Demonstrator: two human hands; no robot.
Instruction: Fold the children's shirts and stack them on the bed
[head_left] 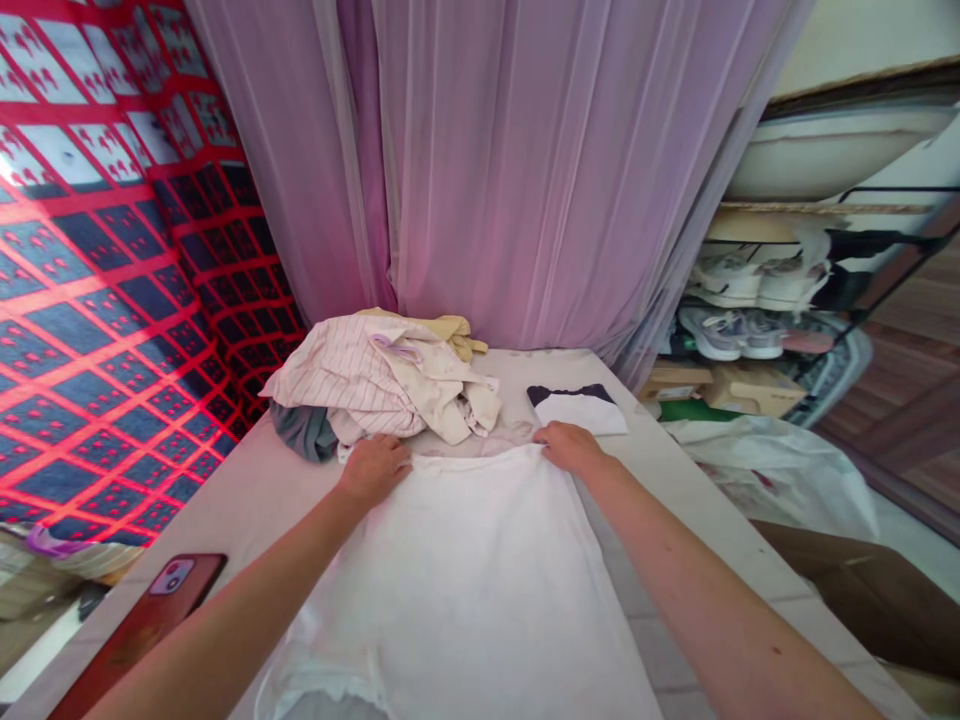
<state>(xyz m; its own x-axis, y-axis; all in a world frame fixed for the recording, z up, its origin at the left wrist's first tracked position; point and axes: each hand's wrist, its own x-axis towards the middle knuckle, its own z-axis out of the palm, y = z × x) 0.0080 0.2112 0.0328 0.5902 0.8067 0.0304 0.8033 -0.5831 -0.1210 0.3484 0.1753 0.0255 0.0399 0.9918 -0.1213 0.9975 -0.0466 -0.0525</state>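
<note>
A white shirt (480, 570) lies spread on the table, its straight edge facing the far side. My left hand (377, 468) pinches the far left corner of that edge. At the far right corner, my right hand (571, 447) is closed on the cloth, its fingertips partly hidden. Near the front left, a ruffled, thin part of the shirt bunches up, and its lower end runs out of view. Just beyond my left hand lies a heap of crumpled clothes (352, 370), pink striped and cream on top. A folded black-and-white garment (577, 408) rests beyond my right hand.
The pale table (247, 500) narrows toward purple curtains (510, 180). A phone in a red case (150, 620) lies at the front left. Patterned red-and-dark fabric (97, 280) hangs at left. On the right stand shelved shoes (731, 330), a white plastic bag (780, 470) and brown cardboard (870, 590).
</note>
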